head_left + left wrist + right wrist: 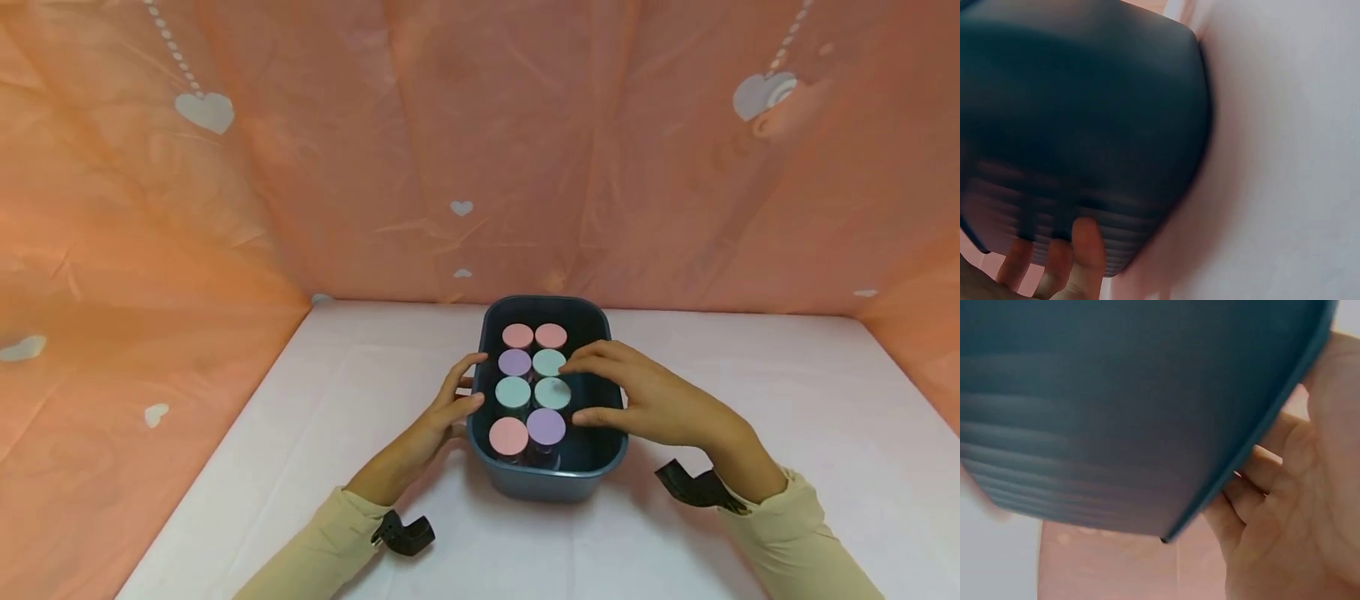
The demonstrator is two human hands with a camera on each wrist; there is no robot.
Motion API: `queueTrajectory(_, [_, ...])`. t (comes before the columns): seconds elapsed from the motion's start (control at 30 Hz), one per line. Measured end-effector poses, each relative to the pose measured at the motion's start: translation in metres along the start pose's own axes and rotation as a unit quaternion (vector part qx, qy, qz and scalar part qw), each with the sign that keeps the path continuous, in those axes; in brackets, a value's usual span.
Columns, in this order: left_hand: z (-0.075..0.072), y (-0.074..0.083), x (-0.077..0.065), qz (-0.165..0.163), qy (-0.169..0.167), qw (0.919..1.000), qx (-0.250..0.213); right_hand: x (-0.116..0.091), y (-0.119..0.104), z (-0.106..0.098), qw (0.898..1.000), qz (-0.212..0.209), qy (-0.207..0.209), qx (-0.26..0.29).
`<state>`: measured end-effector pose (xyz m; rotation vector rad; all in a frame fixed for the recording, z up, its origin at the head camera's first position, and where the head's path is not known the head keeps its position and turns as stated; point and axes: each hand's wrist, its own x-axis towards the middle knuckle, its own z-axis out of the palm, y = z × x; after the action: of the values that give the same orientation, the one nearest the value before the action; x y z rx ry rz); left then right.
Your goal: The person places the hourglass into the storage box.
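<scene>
A dark blue-grey plastic bin (528, 483) stands on the table, ribbed on its outer wall. Inside, two columns of small round-lidded jars run front to back: pink lids (551, 336), purple lids (514, 363) and mint lids (513, 392). They fill the bin's left and middle part. My left hand (442, 408) is at the bin's left side, thumb and index tips at the rim, other fingers (1088, 250) against the outer wall. Over the right rim reaches my right hand (652, 396), thumb and fingers spread apart beside the jars, nothing visibly held between them.
A white cloth (300, 467) covers the table. Behind it hangs a pink-orange sheet (525, 167) with pale hearts, and it continues along both sides. A black strap piece (405, 533) sticks out at the left cuff, another black piece (693, 485) at the right.
</scene>
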<state>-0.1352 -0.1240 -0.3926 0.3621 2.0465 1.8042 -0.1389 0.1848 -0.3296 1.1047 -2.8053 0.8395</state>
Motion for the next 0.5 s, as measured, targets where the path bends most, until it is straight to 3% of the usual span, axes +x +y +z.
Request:
queueTrajectory(0.17, [-0.005,-0.001,-0.001,0.01,-0.001,0.9986,0.051,-0.009,0.008,-0.011,0.999,0.025,0.019,-0.015])
queueTrajectory(0.33, [-0.016,0.006,0.0,0.055,0.008,0.9897,0.132,-0.022,0.019,-0.033,0.996,0.058,0.064,-0.025])
queueTrajectory(0.4, [-0.023,0.01,-0.002,0.078,0.023,0.982,0.171,-0.028,0.024,-0.041,0.993,0.074,0.082,-0.027])
queueTrajectory(0.5, [-0.037,0.016,-0.007,0.107,0.067,0.9617,0.244,-0.033,0.033,-0.05,0.99,0.09,0.103,-0.037])
